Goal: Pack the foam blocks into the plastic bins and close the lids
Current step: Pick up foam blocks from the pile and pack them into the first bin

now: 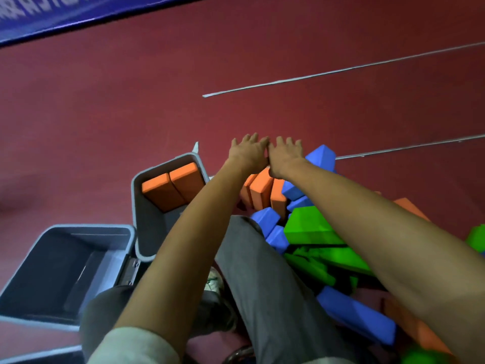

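Note:
A grey plastic bin point(168, 164) stands on the floor left of centre and holds two orange foam blocks point(172, 186) on end. A second grey bin point(78, 228) at lower left looks empty, and its lid is not visible. To the right lies a heap of foam blocks: orange blocks point(259, 189), blue blocks point(321, 155) and green blocks point(309, 227). Both my arms reach forward over the heap. My left hand point(246, 152) and my right hand point(286, 155) are side by side, fingers spread, above the standing orange blocks. What the palms touch is hidden.
The floor is dark red with white lines point(341, 70) across it and a blue banner point(52, 17) at top left. My knee in grey trousers point(262, 271) sits between the bins and the heap. More blue blocks point(359, 313) and orange blocks point(414, 329) lie at lower right.

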Tool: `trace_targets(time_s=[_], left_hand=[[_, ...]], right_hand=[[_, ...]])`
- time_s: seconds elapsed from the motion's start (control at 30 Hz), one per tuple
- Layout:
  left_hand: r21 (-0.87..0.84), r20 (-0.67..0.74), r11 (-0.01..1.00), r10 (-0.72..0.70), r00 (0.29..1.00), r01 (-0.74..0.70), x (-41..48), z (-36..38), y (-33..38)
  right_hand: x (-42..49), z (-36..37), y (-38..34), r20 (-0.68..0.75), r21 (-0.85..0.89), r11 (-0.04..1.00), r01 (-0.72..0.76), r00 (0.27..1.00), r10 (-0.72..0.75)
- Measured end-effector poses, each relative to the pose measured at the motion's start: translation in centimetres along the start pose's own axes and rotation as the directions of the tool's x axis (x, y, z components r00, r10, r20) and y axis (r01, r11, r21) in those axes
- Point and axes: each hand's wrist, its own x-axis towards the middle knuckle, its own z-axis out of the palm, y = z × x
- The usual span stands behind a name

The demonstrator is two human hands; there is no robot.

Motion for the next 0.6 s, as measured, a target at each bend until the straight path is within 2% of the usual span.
trace_targets(time_s=[0.17, 0.3, 0.47, 0.6], left_hand=[[0.047, 0.017, 0.996, 0.069, 0.997, -0.07, 1.2, 1.6, 5.3], [0.082, 0.059, 0.989, 0.118, 0.991, -0.123, 3.0, 3.1, 9.0], [0.114, 0.112, 0.986, 0.111, 0.987, -0.124, 5.1, 5.5, 13.6], [0.099, 0.128, 0.979, 0.164, 0.978, -0.177, 6.7, 8.6, 16.0]], right_hand=[[-1.7, 3.5, 4.9, 0.013, 0.053, 0.996, -0.077, 0.997, 0.076], [-2.1, 7.0, 8.2, 0.056, 0.113, 0.975, -0.192, 0.981, 0.187], [-2.1, 11.3, 12.1, 0.119, 0.232, 0.914, -0.332, 0.942, 0.312], [-2.2, 14.8, 14.5, 0.23, 0.302, 0.843, -0.446, 0.892, 0.39]])
